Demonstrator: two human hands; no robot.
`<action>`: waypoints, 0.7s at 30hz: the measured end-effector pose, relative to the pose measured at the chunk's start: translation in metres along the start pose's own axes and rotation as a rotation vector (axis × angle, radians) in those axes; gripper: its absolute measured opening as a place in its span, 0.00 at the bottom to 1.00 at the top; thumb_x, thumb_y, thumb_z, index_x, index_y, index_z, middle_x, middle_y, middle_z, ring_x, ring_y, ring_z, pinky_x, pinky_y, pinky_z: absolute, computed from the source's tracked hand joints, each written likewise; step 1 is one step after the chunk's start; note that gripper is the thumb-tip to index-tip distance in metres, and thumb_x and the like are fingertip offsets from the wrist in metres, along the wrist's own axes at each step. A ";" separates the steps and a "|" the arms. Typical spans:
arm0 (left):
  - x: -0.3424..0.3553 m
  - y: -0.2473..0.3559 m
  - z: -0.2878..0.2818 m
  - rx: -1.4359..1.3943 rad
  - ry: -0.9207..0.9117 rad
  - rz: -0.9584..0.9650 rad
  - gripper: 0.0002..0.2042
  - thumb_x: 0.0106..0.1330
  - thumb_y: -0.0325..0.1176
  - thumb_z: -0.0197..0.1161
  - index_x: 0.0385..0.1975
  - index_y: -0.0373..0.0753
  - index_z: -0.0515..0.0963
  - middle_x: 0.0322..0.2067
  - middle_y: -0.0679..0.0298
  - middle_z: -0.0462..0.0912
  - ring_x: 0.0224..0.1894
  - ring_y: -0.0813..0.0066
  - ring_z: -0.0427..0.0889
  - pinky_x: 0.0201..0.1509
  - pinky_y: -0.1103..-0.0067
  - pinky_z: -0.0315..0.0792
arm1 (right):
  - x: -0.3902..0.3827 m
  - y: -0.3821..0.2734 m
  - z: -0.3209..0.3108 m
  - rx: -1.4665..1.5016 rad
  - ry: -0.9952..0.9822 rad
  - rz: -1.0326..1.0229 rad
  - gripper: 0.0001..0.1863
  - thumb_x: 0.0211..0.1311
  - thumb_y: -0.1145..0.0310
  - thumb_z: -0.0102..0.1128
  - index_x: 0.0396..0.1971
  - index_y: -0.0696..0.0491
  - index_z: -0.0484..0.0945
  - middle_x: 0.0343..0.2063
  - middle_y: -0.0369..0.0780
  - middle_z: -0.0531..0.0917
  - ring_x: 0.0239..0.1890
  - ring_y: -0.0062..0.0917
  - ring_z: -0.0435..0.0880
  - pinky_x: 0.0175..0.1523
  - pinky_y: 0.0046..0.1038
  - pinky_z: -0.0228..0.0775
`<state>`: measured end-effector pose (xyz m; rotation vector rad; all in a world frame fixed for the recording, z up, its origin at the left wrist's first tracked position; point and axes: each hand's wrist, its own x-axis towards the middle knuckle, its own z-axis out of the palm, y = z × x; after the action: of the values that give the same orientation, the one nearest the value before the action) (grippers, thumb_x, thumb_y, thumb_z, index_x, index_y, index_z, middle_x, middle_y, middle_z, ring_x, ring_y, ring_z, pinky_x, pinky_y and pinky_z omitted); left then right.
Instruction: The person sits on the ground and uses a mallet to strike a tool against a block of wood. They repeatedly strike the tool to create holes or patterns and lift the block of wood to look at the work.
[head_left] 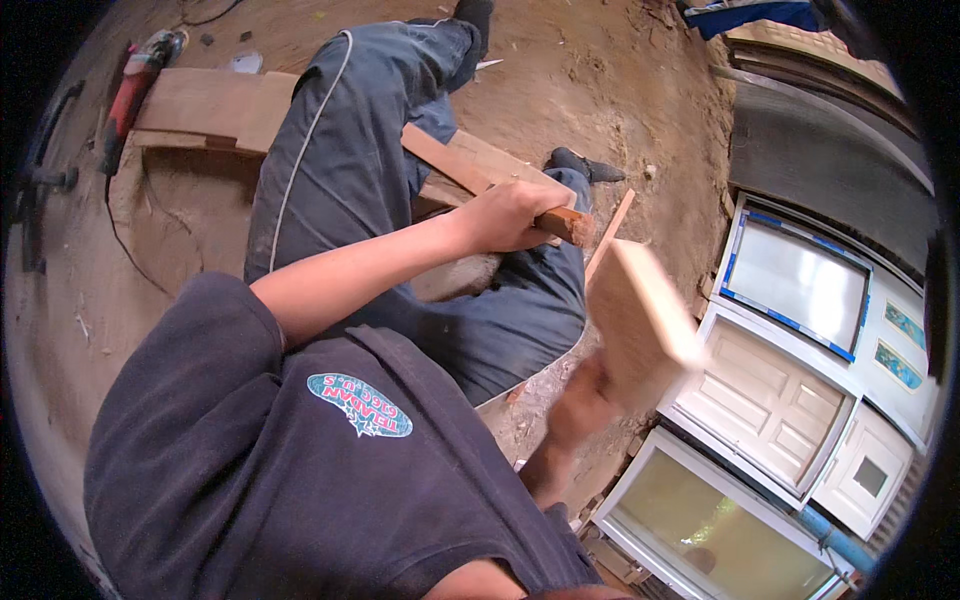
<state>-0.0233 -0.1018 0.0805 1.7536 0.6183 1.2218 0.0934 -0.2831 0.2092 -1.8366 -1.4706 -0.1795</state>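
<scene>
My left hand [510, 215] is wrapped round a reddish-brown wooden strip [567, 226], whose rough end sticks out past my fist. The strip slants across a paler wooden board [485, 155] between my legs. To the right, my right hand [588, 398] is smeared by motion but closed on a thick pale wooden block [640, 330], raised near my right knee. A gap separates the block from the strip's end. My right fingers are partly hidden behind the block.
A thin wooden stick [612, 232] shows beyond the block. On the left, a red angle grinder [135, 85] with a black cord lies by a wide plank [210, 105]. White-framed panels and doors [765, 400] stand on the right. The floor is bare earth [600, 80].
</scene>
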 end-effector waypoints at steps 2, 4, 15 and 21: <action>-0.006 0.001 -0.002 0.026 -0.020 0.002 0.15 0.52 0.26 0.67 0.33 0.35 0.65 0.29 0.50 0.76 0.38 0.44 0.78 0.38 0.61 0.70 | 0.017 -0.016 -0.017 0.397 0.048 0.200 0.15 0.73 0.61 0.48 0.27 0.53 0.67 0.14 0.30 0.64 0.13 0.12 0.58 0.14 0.18 0.45; -0.008 -0.001 -0.003 0.033 -0.023 0.006 0.14 0.52 0.27 0.67 0.33 0.36 0.67 0.29 0.50 0.76 0.38 0.44 0.79 0.38 0.62 0.71 | 0.032 -0.034 -0.028 0.712 0.113 0.131 0.20 0.76 0.56 0.43 0.22 0.49 0.59 0.14 0.28 0.53 0.14 0.11 0.47 0.15 0.18 0.38; -0.009 -0.002 0.002 0.013 -0.020 0.014 0.16 0.51 0.26 0.68 0.33 0.36 0.66 0.30 0.50 0.76 0.39 0.44 0.78 0.38 0.60 0.70 | 0.050 -0.019 -0.031 0.957 0.142 0.095 0.20 0.73 0.62 0.47 0.17 0.47 0.62 0.14 0.32 0.68 0.13 0.11 0.60 0.15 0.17 0.43; 0.001 0.000 0.007 0.024 -0.052 0.009 0.17 0.50 0.26 0.68 0.35 0.36 0.66 0.31 0.50 0.77 0.40 0.43 0.78 0.39 0.60 0.71 | 0.002 0.039 0.014 0.146 -0.004 -0.103 0.14 0.69 0.68 0.48 0.20 0.51 0.69 0.14 0.32 0.69 0.15 0.14 0.63 0.17 0.17 0.50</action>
<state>-0.0159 -0.1032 0.0800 1.8044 0.5971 1.1756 0.1239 -0.2750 0.1823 -1.6476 -1.5413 -0.1156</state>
